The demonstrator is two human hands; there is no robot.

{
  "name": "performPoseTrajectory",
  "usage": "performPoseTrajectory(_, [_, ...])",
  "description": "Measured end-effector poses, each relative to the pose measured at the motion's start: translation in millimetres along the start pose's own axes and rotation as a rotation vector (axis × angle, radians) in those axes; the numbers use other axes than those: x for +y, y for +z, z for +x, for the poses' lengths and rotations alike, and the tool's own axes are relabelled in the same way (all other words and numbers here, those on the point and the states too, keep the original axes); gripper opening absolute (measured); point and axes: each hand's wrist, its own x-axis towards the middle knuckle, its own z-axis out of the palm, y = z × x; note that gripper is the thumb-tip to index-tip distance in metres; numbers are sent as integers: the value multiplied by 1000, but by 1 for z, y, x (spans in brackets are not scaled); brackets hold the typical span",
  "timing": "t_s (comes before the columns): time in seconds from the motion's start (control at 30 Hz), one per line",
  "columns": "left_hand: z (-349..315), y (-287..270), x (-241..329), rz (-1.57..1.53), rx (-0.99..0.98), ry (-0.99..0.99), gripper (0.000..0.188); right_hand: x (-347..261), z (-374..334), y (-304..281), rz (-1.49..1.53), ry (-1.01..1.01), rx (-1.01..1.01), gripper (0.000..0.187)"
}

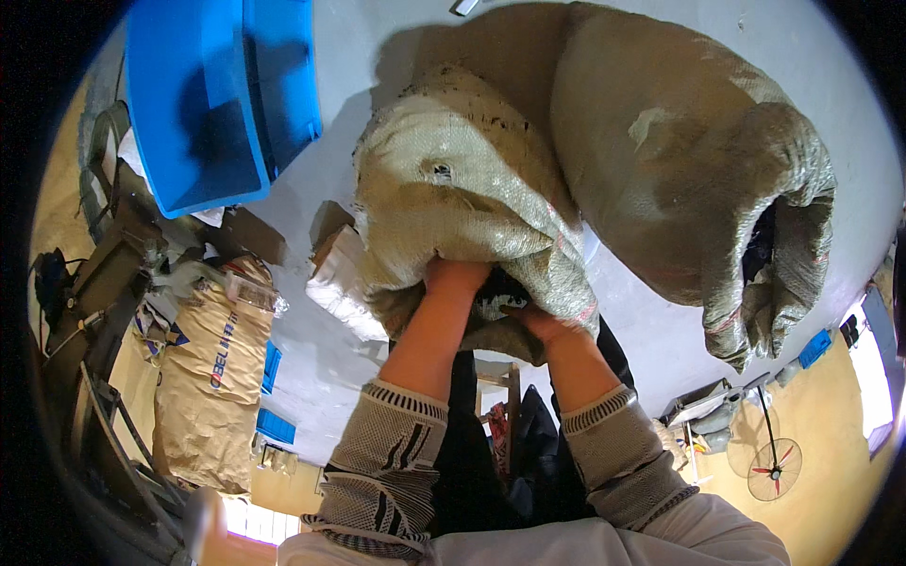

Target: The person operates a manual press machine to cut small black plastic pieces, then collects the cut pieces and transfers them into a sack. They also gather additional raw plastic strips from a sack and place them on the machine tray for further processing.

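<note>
A woven sack [453, 198], pale and stained dark in patches, lies before me with its mouth toward my body. My left hand [457, 274] reaches under the upper fold of that mouth, and the cloth covers its fingers. At the right side of the opening is my right hand [540, 325], touching the sack's edge and partly inside. Its fingers are mostly hidden in the shadow there. Dark material shows within the mouth between my hands, too dim to make out.
A second, fuller woven sack [651, 179] lies to the right, its gathered mouth partly open. Blue plastic bins [212, 203] stand at the far left. Nearer on the left are a large brown paper bag [212, 377] and a white packet [344, 283]. A fan [775, 470] is at the lower right.
</note>
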Motion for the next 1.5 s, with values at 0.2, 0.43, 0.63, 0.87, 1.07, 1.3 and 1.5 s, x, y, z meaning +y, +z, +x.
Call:
performPoseTrajectory(0.2, [13,-16,6,-131,-31,106,57,9,13,21,229,-30,72,93])
performPoseTrajectory(0.43, [0,12,10,-272,-220,-277,63,25,7,25,109,13,39,81])
performPoseTrajectory(0.63, [-29,5,36,-14,5,-217,59,35,-2,27,86,63,80,72])
performPoseTrajectory(0.87, [-47,7,32,-315,100,-135,60,28,11,26,492,148,268,61])
performPoseTrajectory(1.07, [15,0,-17,-177,-262,-21,56,-39,25,64,1522,247,364,52])
performPoseTrajectory(1.3, [18,-13,-22,-265,-119,-19,57,-48,18,65,1839,572,242,42])
performPoseTrajectory(1.5, [-40,20,25,-303,246,-154,66,4,23,57,1702,473,301,42])
